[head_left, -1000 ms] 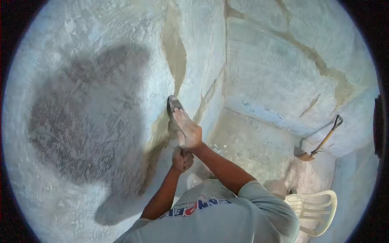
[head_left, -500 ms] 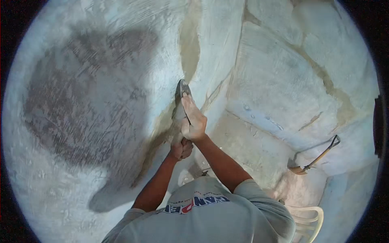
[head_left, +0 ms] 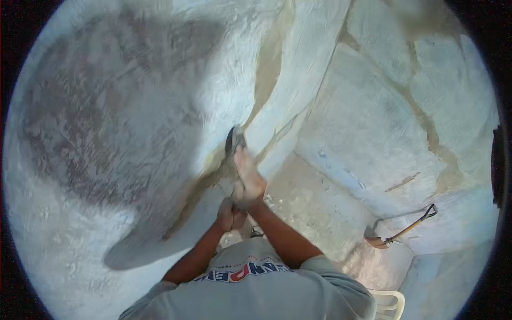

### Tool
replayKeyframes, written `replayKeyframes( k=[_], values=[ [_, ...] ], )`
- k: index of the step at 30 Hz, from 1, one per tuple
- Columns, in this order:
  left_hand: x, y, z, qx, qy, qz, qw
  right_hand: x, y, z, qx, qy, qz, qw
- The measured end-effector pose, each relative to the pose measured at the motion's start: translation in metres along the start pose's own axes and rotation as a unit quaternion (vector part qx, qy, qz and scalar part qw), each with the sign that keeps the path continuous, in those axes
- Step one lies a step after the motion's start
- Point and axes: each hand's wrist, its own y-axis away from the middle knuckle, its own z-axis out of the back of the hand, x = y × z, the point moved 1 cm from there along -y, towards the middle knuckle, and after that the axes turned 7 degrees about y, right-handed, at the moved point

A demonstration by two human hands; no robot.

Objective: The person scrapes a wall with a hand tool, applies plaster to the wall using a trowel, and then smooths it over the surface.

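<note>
A steel plastering trowel (head_left: 239, 140) with a rounded end lies against the rough wall, at a brownish filled strip (head_left: 268, 69). My right hand (head_left: 248, 184) is laid along the blade with its fingers stretched out flat towards the tip. Just below it, my left hand (head_left: 230, 215) is closed around the trowel's handle, which the fingers hide. Beneath the hands, another stretch of brownish strip (head_left: 189, 210) runs down to the left, partly in shadow.
A shovel (head_left: 408, 230) with a wooden shaft leans at the right wall. A white plastic chair (head_left: 392, 304) stands at lower right. More brownish strips (head_left: 424, 120) cross the right wall. A large shadow covers the left wall.
The hands and trowel have come lower in the view, with the blade still at the wall. The camera has shifted too, so the shovel and chair appear further left and lower.
</note>
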Motion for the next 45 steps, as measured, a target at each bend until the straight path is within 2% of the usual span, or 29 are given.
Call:
replayKeyframes(
  k=[1,3,5,7,8,10,13,16,18,20,22,24,27,28,31,35,36,39,43,45],
  values=[
    [0.0,0.003,-0.002,0.006,-0.014,-0.018,1.0,0.004,0.0,-0.002,0.006,-0.019,-0.012,1.0],
    [0.002,0.013,-0.002,0.009,-0.036,-0.05,0.998,0.008,-0.004,0.002,-0.007,0.018,0.034,0.999],
    [-0.01,0.001,-0.002,-0.039,-0.288,-0.166,0.942,0.011,-0.022,0.002,-0.018,0.012,-0.007,1.0],
    [-0.012,-0.006,0.007,-0.001,-0.121,-0.009,0.993,0.001,-0.026,-0.001,-0.041,0.02,0.015,0.999],
    [-0.011,0.002,-0.002,-0.028,-0.059,-0.009,0.998,0.003,-0.019,-0.001,-0.025,0.021,0.015,0.999],
    [0.012,0.011,0.022,-0.037,-0.246,-0.164,0.955,0.012,0.001,0.001,0.003,0.022,0.015,1.0],
    [0.023,0.012,0.023,-0.034,-0.013,-0.09,0.995,0.013,0.003,0.002,0.004,-0.011,0.042,0.999],
    [0.007,0.006,0.022,-0.009,-0.012,-0.04,0.999,0.015,-0.014,0.002,0.0,0.014,-0.015,1.0],
    [-0.01,0.012,-0.002,0.065,-0.033,0.0,0.997,0.012,-0.011,0.001,-0.013,0.007,-0.011,1.0],
    [0.01,0.013,0.012,-0.054,-0.123,-0.066,0.989,0.015,-0.005,0.001,-0.009,0.004,0.001,1.0],
    [0.014,0.015,0.019,-0.102,-0.098,-0.051,0.989,0.019,0.006,0.0,-0.008,-0.019,0.024,1.0],
    [0.0,0.033,-0.009,-0.082,0.05,0.046,0.994,0.02,-0.004,-0.001,-0.014,-0.02,0.034,0.999],
    [-0.018,0.02,-0.014,-0.003,-0.073,-0.01,0.997,0.013,-0.021,-0.001,-0.026,-0.027,-0.04,0.998],
    [-0.026,0.024,-0.026,-0.032,-0.078,0.012,0.996,0.011,-0.023,-0.001,-0.034,-0.04,-0.025,0.998],
    [-0.001,0.035,-0.01,-0.146,-0.075,-0.05,0.985,0.031,-0.012,0.004,0.01,0.0,-0.034,0.999],
    [-0.01,0.053,-0.033,-0.131,-0.028,-0.007,0.991,0.028,-0.004,-0.001,-0.013,-0.046,-0.058,0.997],
    [-0.014,0.053,-0.035,-0.11,-0.079,-0.03,0.99,0.027,-0.007,-0.001,-0.016,-0.037,-0.06,0.997],
    [-0.017,0.058,-0.045,-0.109,-0.067,-0.01,0.992,0.027,-0.003,-0.001,-0.027,-0.055,-0.073,0.995],
    [-0.019,0.081,-0.057,-0.172,-0.066,-0.007,0.983,0.055,0.001,0.003,0.003,-0.034,-0.081,0.996],
    [-0.026,0.084,-0.069,-0.196,-0.074,0.006,0.978,0.051,-0.008,0.001,-0.018,-0.03,-0.091,0.995]
  ],
)
